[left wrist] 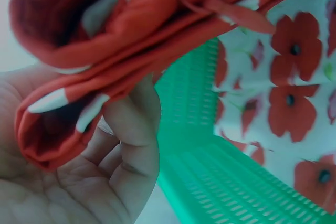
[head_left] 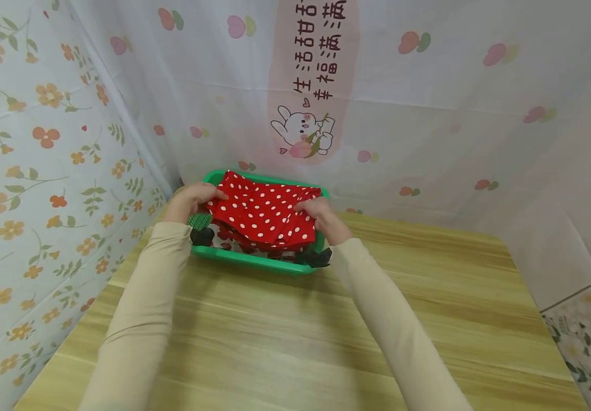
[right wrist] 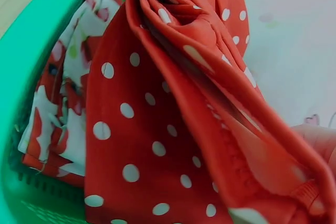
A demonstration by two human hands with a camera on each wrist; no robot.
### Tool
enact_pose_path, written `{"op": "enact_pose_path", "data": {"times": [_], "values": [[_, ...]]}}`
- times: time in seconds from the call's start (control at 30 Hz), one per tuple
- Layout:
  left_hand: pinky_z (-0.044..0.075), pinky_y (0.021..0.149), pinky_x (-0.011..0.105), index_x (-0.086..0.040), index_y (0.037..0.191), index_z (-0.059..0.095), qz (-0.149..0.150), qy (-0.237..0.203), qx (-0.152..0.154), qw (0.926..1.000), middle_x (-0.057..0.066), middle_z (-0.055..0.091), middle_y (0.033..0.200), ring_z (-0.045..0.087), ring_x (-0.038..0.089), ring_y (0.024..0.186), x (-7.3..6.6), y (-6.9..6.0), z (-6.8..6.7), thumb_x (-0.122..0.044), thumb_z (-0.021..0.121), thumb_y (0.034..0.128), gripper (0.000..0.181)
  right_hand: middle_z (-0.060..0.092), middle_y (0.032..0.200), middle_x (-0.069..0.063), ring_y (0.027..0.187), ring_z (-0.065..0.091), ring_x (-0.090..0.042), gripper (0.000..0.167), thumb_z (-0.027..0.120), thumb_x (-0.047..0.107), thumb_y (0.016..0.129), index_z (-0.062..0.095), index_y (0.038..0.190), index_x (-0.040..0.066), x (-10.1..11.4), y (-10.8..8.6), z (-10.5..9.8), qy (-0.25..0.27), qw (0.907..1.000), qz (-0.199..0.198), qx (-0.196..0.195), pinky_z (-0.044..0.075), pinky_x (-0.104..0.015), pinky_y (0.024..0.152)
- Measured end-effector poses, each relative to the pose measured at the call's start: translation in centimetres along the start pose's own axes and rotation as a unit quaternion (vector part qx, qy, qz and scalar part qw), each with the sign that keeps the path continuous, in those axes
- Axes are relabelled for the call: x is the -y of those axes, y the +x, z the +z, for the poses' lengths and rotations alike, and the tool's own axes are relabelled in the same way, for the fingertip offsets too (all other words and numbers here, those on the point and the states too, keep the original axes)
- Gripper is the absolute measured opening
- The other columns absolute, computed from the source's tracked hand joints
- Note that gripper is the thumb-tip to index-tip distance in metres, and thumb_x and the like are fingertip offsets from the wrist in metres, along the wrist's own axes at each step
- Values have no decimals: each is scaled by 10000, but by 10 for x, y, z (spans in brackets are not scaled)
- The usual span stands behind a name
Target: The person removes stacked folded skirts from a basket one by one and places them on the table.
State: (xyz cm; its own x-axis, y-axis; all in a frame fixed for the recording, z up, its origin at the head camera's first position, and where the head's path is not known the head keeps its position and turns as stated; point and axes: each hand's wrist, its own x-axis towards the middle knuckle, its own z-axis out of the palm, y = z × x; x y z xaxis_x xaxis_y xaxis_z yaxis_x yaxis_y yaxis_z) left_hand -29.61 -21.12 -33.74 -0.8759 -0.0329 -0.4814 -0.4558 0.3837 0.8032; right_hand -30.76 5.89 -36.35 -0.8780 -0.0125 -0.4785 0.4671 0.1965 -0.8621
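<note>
A folded red garment (head_left: pixel 262 208) with white polka dots is held over a green plastic basket (head_left: pixel 254 261). My left hand (head_left: pixel 193 200) grips its left end. In the left wrist view, the fingers (left wrist: pixel 134 124) curl against the garment's rolled, layered folds (left wrist: pixel 63 124). On the other side my right hand (head_left: pixel 323 214) pinches the right part of the cloth. The right wrist view shows the dotted cloth (right wrist: pixel 152 145) hanging, with much of the right hand out of sight. Beneath it, white cloth with red flowers (left wrist: pixel 294 103) lies in the basket.
The basket stands on a wood-grain table (head_left: pixel 275 331), close to the patterned curtain (head_left: pixel 403 131) at the back. A flowered curtain (head_left: pixel 44 171) hangs along the left. Small dark objects (head_left: pixel 318 258) show near both wrists at the basket's front.
</note>
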Motion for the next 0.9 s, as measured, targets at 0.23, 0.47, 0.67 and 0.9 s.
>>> {"op": "enact_pose_path", "data": {"times": [0.23,0.47,0.67,0.9], "values": [[533,810,342,43,1290,429,298,111,-206,9993,136,497,1119,582,128,731,-11,-9,-2,-223,566,919,476,569,1215,-153,1068,604,-292,541,657,143,855,403,1315,13,11,-11,-11,74,9999,61,135,526,-394,818],[548,734,294,15,1279,448,483,74,-195,9986,132,509,1121,592,114,724,-20,-21,-2,-237,573,921,455,560,1208,-135,1059,606,-286,552,667,166,852,399,1316,34,15,-19,-19,251,9995,-57,197,532,-395,806],[539,707,264,-20,1184,493,747,35,-244,9969,127,504,1130,580,122,758,-35,-30,-2,-242,565,924,349,552,1233,-120,1068,605,-280,568,668,182,851,388,1330,60,22,-30,-29,477,9972,-469,323,531,-382,807],[544,670,251,-49,1170,511,994,-320,-205,9943,114,516,1130,604,108,732,-53,-42,1,-237,571,923,316,542,1232,-132,1093,592,-293,551,636,191,880,378,1345,50,35,-48,-46,613,9938,-853,351,526,-376,810]]}}
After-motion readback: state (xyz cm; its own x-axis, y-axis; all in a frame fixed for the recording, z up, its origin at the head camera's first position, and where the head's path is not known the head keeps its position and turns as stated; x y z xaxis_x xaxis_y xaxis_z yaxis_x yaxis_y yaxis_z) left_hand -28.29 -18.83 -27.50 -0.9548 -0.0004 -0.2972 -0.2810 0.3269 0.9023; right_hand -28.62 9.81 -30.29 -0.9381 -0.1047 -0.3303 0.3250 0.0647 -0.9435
